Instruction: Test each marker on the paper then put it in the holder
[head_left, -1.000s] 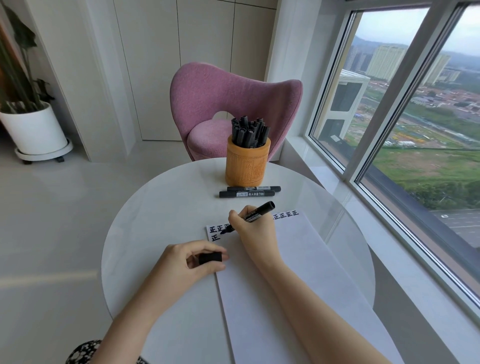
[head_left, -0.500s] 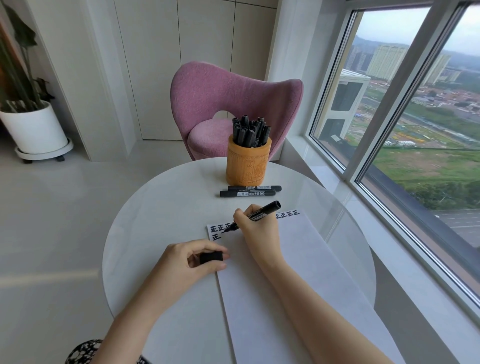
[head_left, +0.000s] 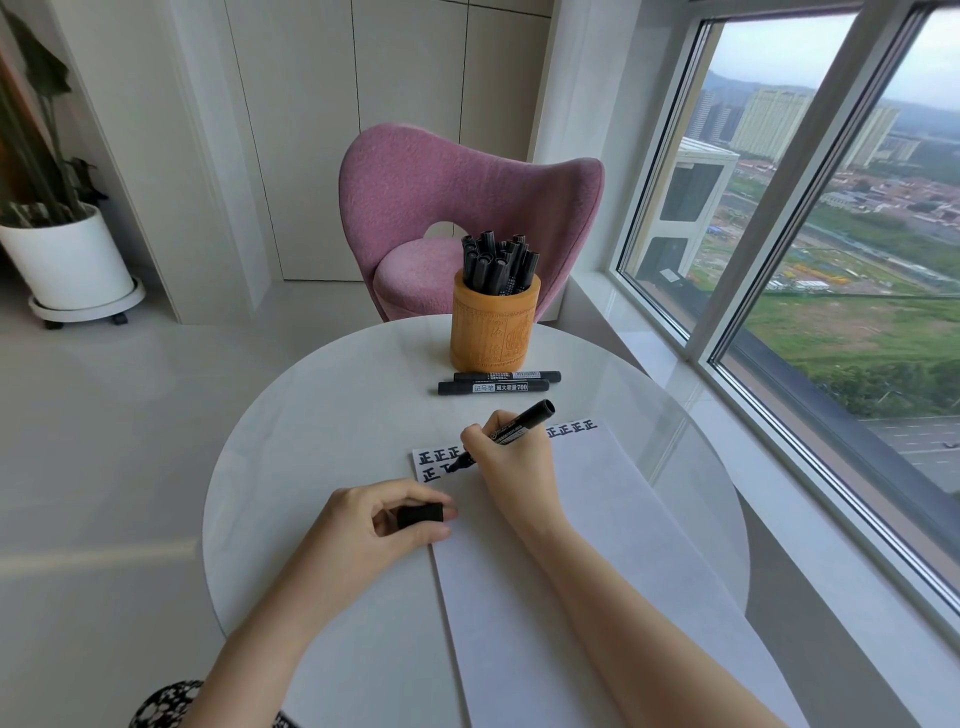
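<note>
1. Right hand (head_left: 511, 467): fingers curled round a black marker (head_left: 519, 423), tip down on the paper (head_left: 571, 545) near its 11 o'clock corner (second row of written characters).
2. Left hand (head_left: 379, 530): pinches the cap (head_left: 420, 515) at the paper's 9 o'clock edge.
3. Holder (head_left: 493, 327): wooden, upright at 12 o'clock on the round surface (head_left: 311, 441), filled with stored markers (head_left: 498, 265).
4. Two loose markers (head_left: 493, 387): capped, side by side, just beside the holder at its 6 o'clock.
</note>
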